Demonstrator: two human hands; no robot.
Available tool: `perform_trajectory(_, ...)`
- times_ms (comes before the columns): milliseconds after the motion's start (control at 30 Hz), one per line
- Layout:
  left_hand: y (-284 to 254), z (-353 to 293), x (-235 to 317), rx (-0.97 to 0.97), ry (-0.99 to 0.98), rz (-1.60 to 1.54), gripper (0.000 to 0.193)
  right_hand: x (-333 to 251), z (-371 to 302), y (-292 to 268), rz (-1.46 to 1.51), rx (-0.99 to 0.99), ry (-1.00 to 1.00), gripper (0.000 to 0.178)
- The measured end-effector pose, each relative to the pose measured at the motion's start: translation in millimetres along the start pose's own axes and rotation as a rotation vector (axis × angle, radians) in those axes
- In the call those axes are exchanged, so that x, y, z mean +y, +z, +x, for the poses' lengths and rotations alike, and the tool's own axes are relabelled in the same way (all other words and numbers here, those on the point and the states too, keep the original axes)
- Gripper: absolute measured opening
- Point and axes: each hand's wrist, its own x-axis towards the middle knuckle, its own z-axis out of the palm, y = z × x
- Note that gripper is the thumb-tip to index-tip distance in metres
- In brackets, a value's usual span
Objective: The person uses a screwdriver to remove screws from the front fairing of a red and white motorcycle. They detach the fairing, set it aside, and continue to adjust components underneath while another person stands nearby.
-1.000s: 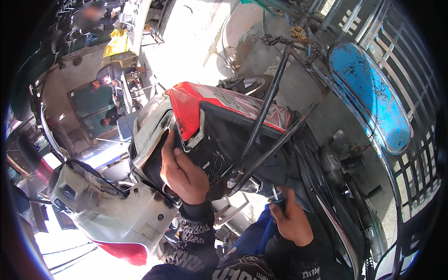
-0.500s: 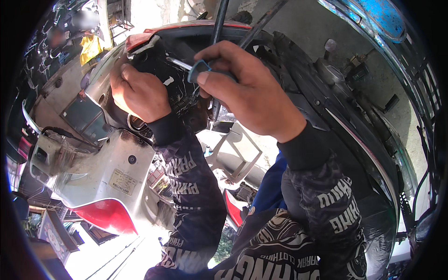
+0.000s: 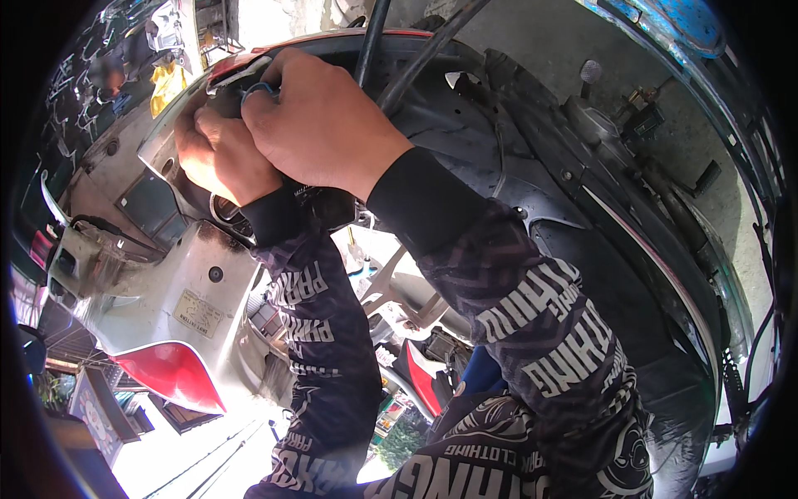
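Note:
My right hand (image 3: 320,121) is closed round a screwdriver (image 3: 260,87); only a bit of its blue handle shows, and its tip is hidden behind my hands. Right beside it, my left hand (image 3: 223,158) is curled at the edge of a grey scooter body panel (image 3: 158,154). Its fingertips are out of sight, so what they pinch cannot be made out. Both hands are close together over the dark inner part of the scooter, under a red-edged cover (image 3: 233,68).
Two dark metal bars (image 3: 374,41) rise just beyond my right hand. To the right stretches a black plastic scooter body (image 3: 449,125). A pale leg shield (image 3: 187,274) with a red section lies at the left. A blue-painted metal frame (image 3: 682,25) stands at the upper right.
My right hand has moved left and away from me with the screwdriver, from above the dark opening to beside my left hand. The left hand has shifted slightly left in view.

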Motion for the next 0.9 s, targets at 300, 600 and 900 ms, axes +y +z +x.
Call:
perform_trajectory(300, -4, 6, -1, -0.019, 0.158, 0.154, 0.029, -9, 3, 2, -0.155, 0.066, -0.248, 0.030)
perform_trajectory(600, -13, 3, 4, -0.106, 0.221, 0.390, 0.035, -26, 16, -1, 0.608, -0.315, 0.470, 0.015)
perform_trajectory(900, -13, 9, 2, -0.136, 0.021, 0.246, 0.039, -25, 30, 14, -0.990, -0.172, -0.763, 0.016)
